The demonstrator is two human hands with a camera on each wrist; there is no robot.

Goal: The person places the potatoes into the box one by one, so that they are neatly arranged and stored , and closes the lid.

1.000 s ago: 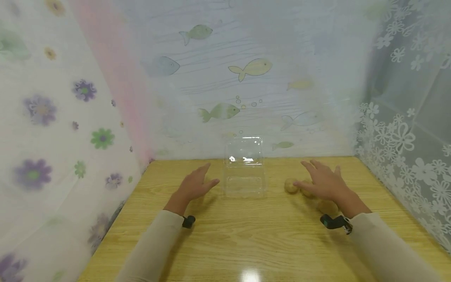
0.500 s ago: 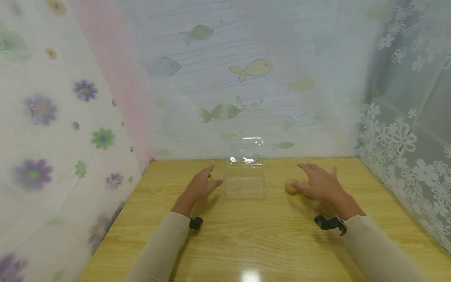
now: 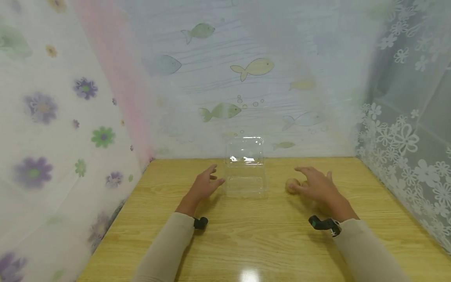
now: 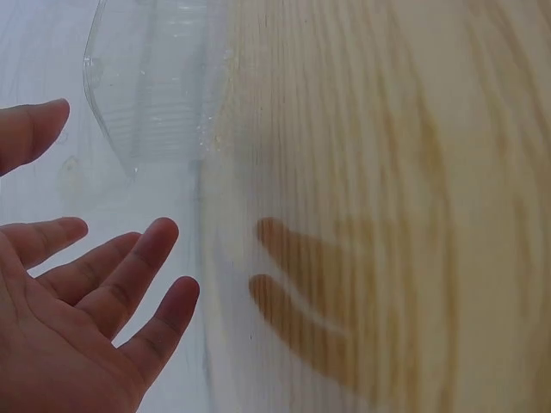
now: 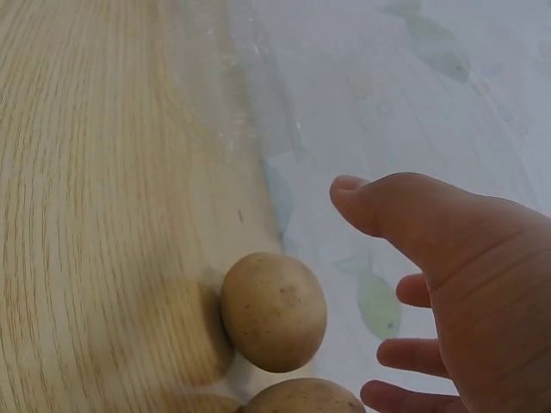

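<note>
A clear plastic clamshell box stands at the back middle of the table, its lid raised. My left hand hovers just left of the box, fingers spread and holding nothing; in the left wrist view the palm and fingertips show. To the right of the box lies a round, tan, speckled thing like a small potato. A second one sits beside it, partly cut off by the frame. Over them reaches my right hand, fingers extended, thumb near the first one but apart from it in the right wrist view.
The wood-grain table ends at a fish-print sheet behind the box. A flower-print sheet bounds the left side, and a sheer flowered curtain the right.
My left hand has moved right, closer to the box. My right hand has shifted slightly left over the tan round things. The box and the nearest round thing have stayed put.
</note>
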